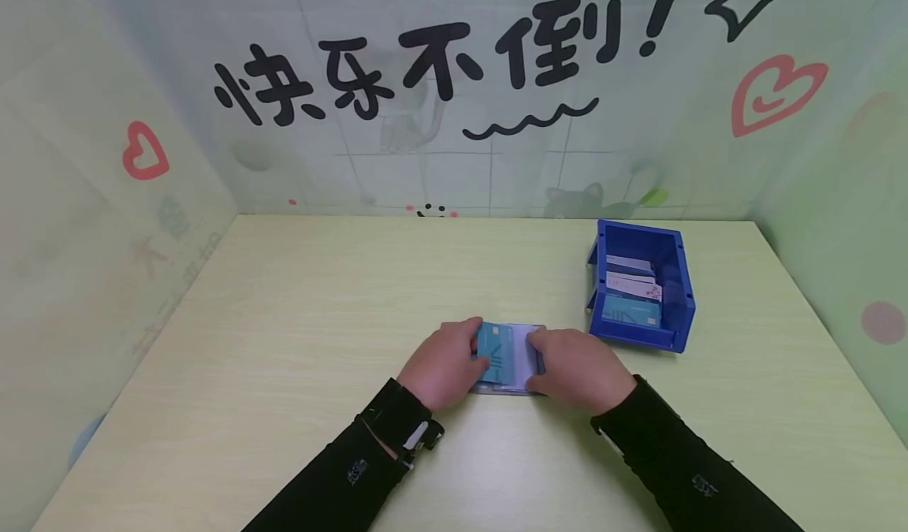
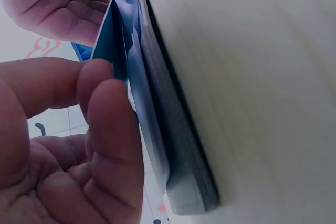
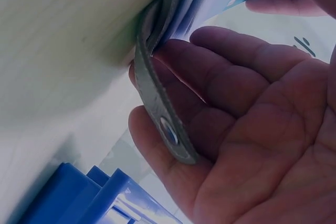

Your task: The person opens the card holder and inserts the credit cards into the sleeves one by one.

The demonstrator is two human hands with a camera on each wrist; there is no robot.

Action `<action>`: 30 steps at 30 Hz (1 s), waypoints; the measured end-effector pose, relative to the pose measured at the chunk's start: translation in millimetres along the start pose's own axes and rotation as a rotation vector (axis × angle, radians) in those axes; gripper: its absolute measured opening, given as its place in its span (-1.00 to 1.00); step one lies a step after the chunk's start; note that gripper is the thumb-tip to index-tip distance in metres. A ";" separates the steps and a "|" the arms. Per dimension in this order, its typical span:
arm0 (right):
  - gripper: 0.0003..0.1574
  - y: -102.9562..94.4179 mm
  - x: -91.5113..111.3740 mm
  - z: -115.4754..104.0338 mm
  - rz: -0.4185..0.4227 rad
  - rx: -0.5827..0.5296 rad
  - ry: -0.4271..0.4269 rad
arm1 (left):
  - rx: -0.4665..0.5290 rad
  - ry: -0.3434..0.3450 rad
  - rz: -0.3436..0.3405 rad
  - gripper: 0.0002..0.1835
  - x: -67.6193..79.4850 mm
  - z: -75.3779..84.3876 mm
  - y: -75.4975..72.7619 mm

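An open card holder (image 1: pixel 523 388) with pale clear sleeves lies on the table between both hands. Over its left part is a teal bank card (image 1: pixel 499 352), pinched at its left edge by the thumb and fingers of my left hand (image 1: pixel 440 365). In the left wrist view the card (image 2: pixel 109 38) stands tilted away from the sleeves. My right hand (image 1: pixel 585 368) holds the holder's right side, thumb and fingers at its edge. The right wrist view shows the holder's grey strap (image 3: pixel 152 85) with a metal snap, lying against the fingers.
To the right behind the holder stands a blue plastic bin (image 1: pixel 677 339). It holds several cards: a teal card (image 1: pixel 630 310) in front and pinkish cards (image 1: pixel 634 286) behind. A printed cloth (image 1: pixel 454 169) hangs along the table's back edge and sides.
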State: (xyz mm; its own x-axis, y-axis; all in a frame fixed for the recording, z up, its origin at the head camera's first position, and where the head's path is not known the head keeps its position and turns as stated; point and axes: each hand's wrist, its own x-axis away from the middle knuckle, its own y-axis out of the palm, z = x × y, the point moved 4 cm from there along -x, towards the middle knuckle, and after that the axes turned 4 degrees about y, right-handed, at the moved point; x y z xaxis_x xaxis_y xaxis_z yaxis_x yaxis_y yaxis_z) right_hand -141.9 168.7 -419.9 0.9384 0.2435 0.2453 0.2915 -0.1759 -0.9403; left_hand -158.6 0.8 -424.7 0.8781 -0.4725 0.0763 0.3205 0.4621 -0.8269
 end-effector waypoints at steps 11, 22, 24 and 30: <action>-0.01 0.9 1.3 1.4 -0.001 -0.022 0.007 | 0.016 0.026 -0.022 -0.40 -0.8 3.3 2.9; 0.08 1.7 1.5 2.2 -0.004 -0.025 0.012 | 0.013 0.053 -0.021 -0.43 -1.8 5.9 7.7; 0.09 1.8 1.5 2.2 -0.004 -0.023 0.012 | 0.011 0.056 -0.022 -0.42 -1.9 5.8 8.7; 0.08 0.9 2.7 1.2 0.007 -0.017 0.002 | -0.007 0.082 -0.024 -0.43 -2.5 8.2 9.4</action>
State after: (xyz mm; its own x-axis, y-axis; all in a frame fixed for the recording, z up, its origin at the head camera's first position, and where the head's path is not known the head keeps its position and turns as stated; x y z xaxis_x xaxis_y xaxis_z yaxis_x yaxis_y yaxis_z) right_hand -139.3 170.3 -420.4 0.9406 0.2403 0.2396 0.2884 -0.1938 -0.9377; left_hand -154.9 12.4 -428.0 0.8379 -0.5434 0.0509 0.3387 0.4446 -0.8292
